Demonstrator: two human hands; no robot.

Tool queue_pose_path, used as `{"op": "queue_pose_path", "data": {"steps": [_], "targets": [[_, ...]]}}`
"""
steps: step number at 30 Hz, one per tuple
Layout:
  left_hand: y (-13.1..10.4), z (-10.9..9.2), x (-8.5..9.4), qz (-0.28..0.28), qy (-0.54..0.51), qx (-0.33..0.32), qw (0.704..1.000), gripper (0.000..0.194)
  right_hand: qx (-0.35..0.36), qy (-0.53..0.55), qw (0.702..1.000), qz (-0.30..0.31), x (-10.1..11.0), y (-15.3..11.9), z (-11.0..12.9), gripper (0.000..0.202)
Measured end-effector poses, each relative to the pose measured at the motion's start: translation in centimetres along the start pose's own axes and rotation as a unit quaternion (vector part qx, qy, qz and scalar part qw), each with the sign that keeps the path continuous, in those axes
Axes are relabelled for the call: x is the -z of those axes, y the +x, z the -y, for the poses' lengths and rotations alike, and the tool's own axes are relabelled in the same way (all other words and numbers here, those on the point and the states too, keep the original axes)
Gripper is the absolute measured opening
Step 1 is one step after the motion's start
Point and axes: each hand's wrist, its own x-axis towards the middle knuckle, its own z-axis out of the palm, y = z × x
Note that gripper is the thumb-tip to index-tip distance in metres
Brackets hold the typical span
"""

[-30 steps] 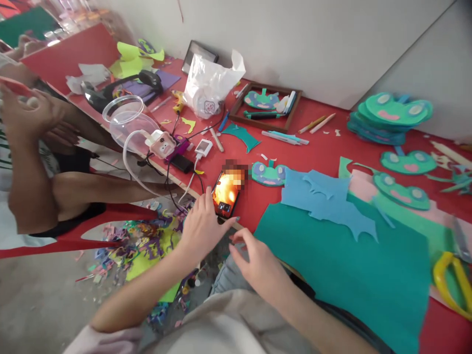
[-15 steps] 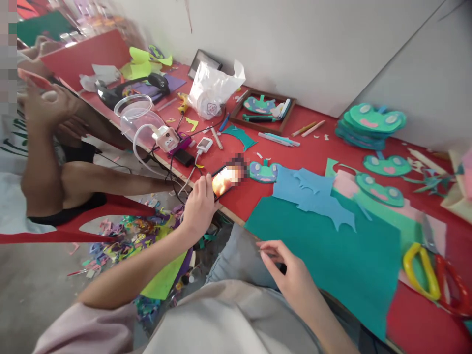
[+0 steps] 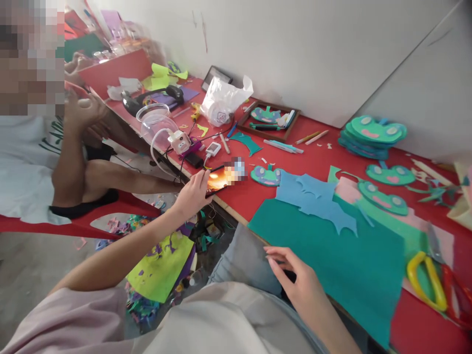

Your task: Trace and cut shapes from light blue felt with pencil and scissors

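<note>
Your left hand point(image 3: 192, 194) had shifted onto the near end of the phone point(image 3: 217, 182), which had turned since the earliest frame, while your right hand point(image 3: 293, 273) had drawn away from it. The left was closed on the phone at the front edge of the red tabletop point(image 3: 239, 200); whether the phone was lifted, you could not tell. Your right hand was empty, half open with fingers loosely bent, nearer your body than the phone and off to its right. The frog face point(image 3: 266, 176) lay just right of the phone, with the blue sheet point(image 3: 313, 194), teal sheet point(image 3: 332, 260) and scissors point(image 3: 427, 281) farther right. The white adapter point(image 3: 213, 149) lay behind the phone, the wooden tray point(image 3: 292, 133) well beyond it.
</note>
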Motion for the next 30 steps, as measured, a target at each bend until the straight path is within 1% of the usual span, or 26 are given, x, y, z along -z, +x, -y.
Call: {"op": "queue_pose_path", "data": {"steps": [2,4,6,8,10,12,14,16,18,21,24,27,30], "targets": [[0.7,1.3,-0.1,0.018,-0.063,0.046,0.997,0.082,0.003,-0.007,1.000,0.009,0.2,0.5,0.4,0.025],[1.2,2.5,-0.2,0.043,-0.115,0.079,0.989,0.082,0.005,-0.018,1.000,0.014,0.5,1.1,1.0,0.024],[1.5,3.3,-0.1,0.060,-0.145,0.074,0.985,0.077,0.007,-0.036,0.999,0.018,0.9,1.9,1.7,0.023],[1.5,3.7,0.1,0.060,-0.158,0.059,0.984,0.073,0.010,-0.057,0.998,0.025,1.3,2.8,2.5,0.023],[1.3,3.9,0.1,0.046,-0.159,0.054,0.985,0.071,0.012,-0.082,0.996,0.027,1.7,3.8,3.2,0.022],[1.1,4.2,0.0,0.017,-0.152,0.055,0.987,0.070,0.012,-0.109,0.994,0.027,2.1,4.8,3.8,0.022],[0.9,4.6,-0.3,-0.013,-0.144,0.057,0.988,0.069,0.016,-0.131,0.991,0.028,2.2,5.8,4.4,0.022],[0.9,5.2,-0.6,-0.029,-0.142,0.067,0.987,0.069,0.017,-0.147,0.988,0.032,2.1,6.7,5.0,0.022],[1.0,5.8,-0.9,-0.025,-0.146,0.076,0.986,0.070,0.017,-0.160,0.986,0.040,1.8,7.5,5.7,0.022],[1.1,6.2,-1.0,-0.021,-0.142,0.071,0.987,0.071,0.026,-0.167,0.984,0.062,1.2,8.6,6.6,0.021],[0.9,5.9,-1.0,-0.048,-0.105,0.064,0.991,0.070,0.038,-0.174,0.981,0.075,0.8,9.8,7.3,0.019],[0.6,5.7,-1.0,-0.064,-0.085,0.065,0.992,0.071,0.058,-0.188,0.978,0.068,0.6,11.1,7.6,0.018],[0.6,6.0,-1.3,-0.044,-0.120,0.090,0.988,0.073,0.098,-0.178,0.978,0.047,0.2,13.2,7.7,0.017]]}}
